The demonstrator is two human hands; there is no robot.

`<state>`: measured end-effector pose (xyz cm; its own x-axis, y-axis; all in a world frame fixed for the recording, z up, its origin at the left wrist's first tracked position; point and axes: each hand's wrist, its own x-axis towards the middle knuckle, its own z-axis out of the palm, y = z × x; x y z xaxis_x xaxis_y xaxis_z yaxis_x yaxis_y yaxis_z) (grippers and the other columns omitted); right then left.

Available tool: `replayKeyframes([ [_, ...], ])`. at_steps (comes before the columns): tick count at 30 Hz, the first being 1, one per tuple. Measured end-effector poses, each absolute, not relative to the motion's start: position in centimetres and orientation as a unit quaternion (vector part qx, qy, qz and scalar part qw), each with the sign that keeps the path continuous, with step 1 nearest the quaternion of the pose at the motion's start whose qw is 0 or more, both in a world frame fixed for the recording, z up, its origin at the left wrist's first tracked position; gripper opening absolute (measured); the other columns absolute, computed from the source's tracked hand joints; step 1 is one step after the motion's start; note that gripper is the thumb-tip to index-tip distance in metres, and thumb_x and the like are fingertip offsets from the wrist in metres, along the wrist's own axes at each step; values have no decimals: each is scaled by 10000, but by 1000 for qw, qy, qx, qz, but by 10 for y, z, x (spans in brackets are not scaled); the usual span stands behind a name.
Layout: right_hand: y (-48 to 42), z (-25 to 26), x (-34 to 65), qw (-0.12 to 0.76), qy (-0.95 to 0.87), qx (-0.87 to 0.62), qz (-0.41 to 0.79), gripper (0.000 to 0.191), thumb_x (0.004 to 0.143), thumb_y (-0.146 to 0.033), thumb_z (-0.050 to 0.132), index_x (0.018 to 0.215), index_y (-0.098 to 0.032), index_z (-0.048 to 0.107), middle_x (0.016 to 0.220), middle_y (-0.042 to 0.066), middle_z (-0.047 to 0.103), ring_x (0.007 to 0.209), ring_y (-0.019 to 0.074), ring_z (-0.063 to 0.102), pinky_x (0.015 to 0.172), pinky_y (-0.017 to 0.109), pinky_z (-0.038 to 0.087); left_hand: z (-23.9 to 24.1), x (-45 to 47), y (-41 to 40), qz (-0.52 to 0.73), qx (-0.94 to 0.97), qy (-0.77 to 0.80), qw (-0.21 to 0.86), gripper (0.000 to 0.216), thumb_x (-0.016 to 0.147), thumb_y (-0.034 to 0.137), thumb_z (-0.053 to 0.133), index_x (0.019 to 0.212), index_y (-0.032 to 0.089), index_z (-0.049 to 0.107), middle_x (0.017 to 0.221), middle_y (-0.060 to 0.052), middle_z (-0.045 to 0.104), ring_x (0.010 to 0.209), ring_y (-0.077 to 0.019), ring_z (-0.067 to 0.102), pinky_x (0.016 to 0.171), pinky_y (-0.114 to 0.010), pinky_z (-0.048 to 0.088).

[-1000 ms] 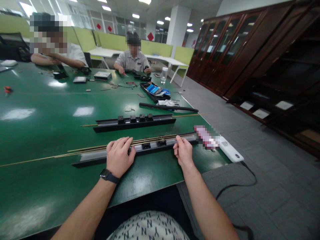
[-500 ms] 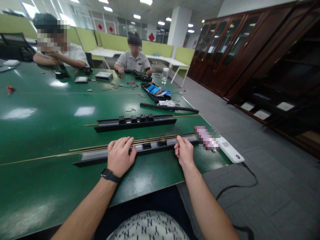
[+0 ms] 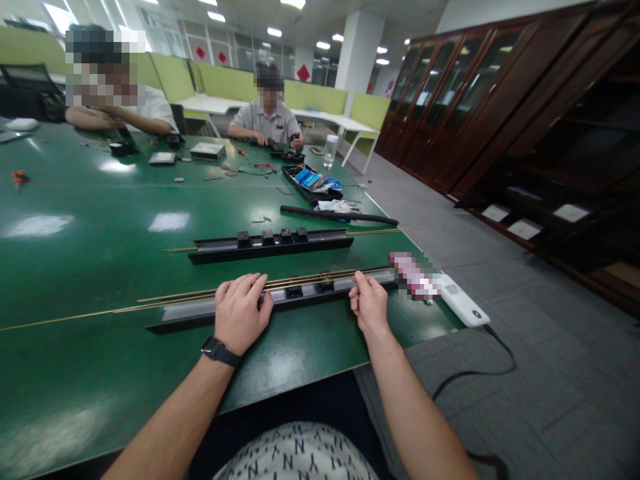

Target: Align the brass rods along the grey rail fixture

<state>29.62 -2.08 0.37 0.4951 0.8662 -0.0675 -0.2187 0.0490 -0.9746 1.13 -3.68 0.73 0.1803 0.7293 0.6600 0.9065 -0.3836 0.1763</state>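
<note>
A long black channel rail (image 3: pixel 190 310) with a silvery inner face lies across the green table in front of me. Several thin brass rods (image 3: pixel 175 295) run lengthwise along it, one reaching far out to the left. Small black blocks (image 3: pixel 294 287) sit in the channel between my hands. My left hand (image 3: pixel 241 312), with a dark watch on its wrist, is curled over the rail and rods, its fingertips partly hidden. Near the rail's right end, my right hand (image 3: pixel 369 301) pinches at the rods' right ends, thumb and forefinger closed.
Behind lies a second black rail (image 3: pixel 270 251) with several blocks and rods. A black strip (image 3: pixel 340 215) and a black tray (image 3: pixel 313 195) are farther back. At right are a phone (image 3: pixel 414 275) and a corded white device (image 3: pixel 463 301). Two people sit across the table.
My hands, the rail and the rods look unmoved. Across the table, one person's hand has shifted right onto a dark part.
</note>
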Motion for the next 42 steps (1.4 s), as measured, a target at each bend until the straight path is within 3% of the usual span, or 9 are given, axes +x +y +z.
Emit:
replayKeyframes([
  [24, -21, 2, 302, 663, -300, -554, 404, 491, 803, -660, 806, 826, -231, 568, 486, -66, 588, 266, 70, 389, 249, 169, 201, 5, 11, -37, -354, -752, -544, 111, 315, 988, 276, 594, 1270, 239, 728, 1276, -106, 780, 1220, -318, 702, 1076, -509, 378],
  [32, -26, 5, 300, 645, -309, -561, 418, 500, 802, -639, 814, 764, -230, 531, 487, -60, 592, 265, 52, 367, 249, 163, 182, 5, 10, -36, -350, -754, -545, 110, 325, 985, 278, 587, 1275, 234, 726, 1277, -108, 780, 1216, -320, 700, 1065, -505, 377],
  [42, -25, 5, 295, 611, -324, -568, 446, 478, 781, -633, 827, 802, -214, 598, 482, -49, 602, 257, 63, 364, 243, 166, 168, 6, 12, -37, -352, -753, -545, 111, 320, 1001, 284, 570, 1285, 249, 713, 1275, -101, 783, 1223, -317, 702, 1070, -511, 380],
])
